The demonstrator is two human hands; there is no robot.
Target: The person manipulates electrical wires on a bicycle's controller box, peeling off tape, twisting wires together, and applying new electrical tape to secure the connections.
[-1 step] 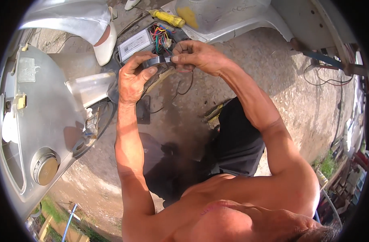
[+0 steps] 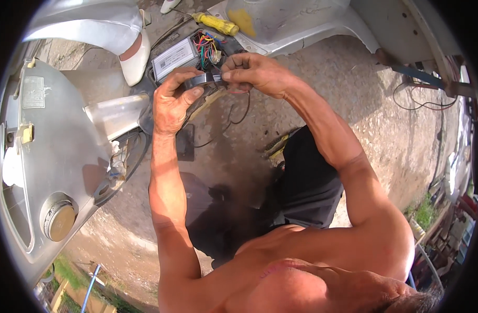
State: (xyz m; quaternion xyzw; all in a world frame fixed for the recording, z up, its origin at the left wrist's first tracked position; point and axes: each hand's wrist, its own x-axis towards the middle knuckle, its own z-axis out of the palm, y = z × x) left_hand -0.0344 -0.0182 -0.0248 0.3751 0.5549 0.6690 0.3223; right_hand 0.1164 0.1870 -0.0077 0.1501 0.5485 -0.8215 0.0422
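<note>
My left hand [image 2: 169, 107] is closed around what looks like a roll of dark electrical tape [image 2: 199, 80], thumb below and fingers over it. A short shiny strip runs from the roll toward my right hand [image 2: 260, 74], whose thumb and forefinger pinch its end. Thin wires pass close to that pinch, and I cannot make out whether the fingers hold one too. Just beyond my hands lies a silver finned controller box [image 2: 174, 59] with a white label. A bundle of coloured wires [image 2: 206, 46] comes out of its right side.
A yellow-handled screwdriver [image 2: 217, 23] rests beyond the wires, beside a grey body panel [image 2: 286, 26]. Another person's white shoe [image 2: 137, 61] stands left of the box. A large grey vehicle panel [image 2: 61, 135] fills the left. Loose cable [image 2: 241, 116] lies on the ground below my hands.
Both hands stay almost in place. My right hand has shifted very slightly left, and the wires near it have moved a little.
</note>
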